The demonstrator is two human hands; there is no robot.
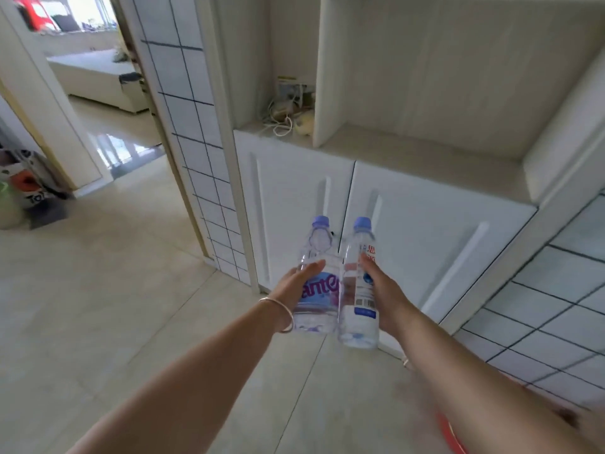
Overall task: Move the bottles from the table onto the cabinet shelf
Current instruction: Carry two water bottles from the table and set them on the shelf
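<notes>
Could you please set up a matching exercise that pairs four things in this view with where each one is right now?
Things:
1. bottle with the purple lettering
2. bottle with the white label
3. tangle of cords
4. bracelet

Places:
A. in the narrow left compartment of the cabinet shelf
B. on the left wrist
C. gripped in the right hand
D. gripped in the left hand

Pairs: 1-D, 2-C, 3-A, 4-B
</notes>
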